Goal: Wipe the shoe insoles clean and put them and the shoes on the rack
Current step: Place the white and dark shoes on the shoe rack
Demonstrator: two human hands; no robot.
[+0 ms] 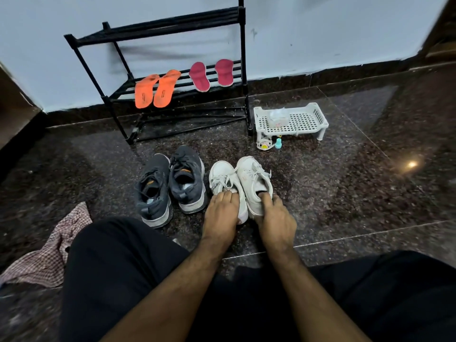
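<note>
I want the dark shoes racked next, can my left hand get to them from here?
Probably yes: the left hand rests on a white shoe right beside the dark shoes, nothing between.

Floor (345,193): dark speckled stone — polished, with a light glare at the right.
Rack (243,70): black, stood on the floor against the wall.
Rack's middle shelf: orange insoles (156,88) at left, red insoles (212,74) at right.
On the floor: dark shoes (170,183), white shoes (240,183), checked cloth (49,255), white tray stand (291,119) — just right of the rack.
</note>
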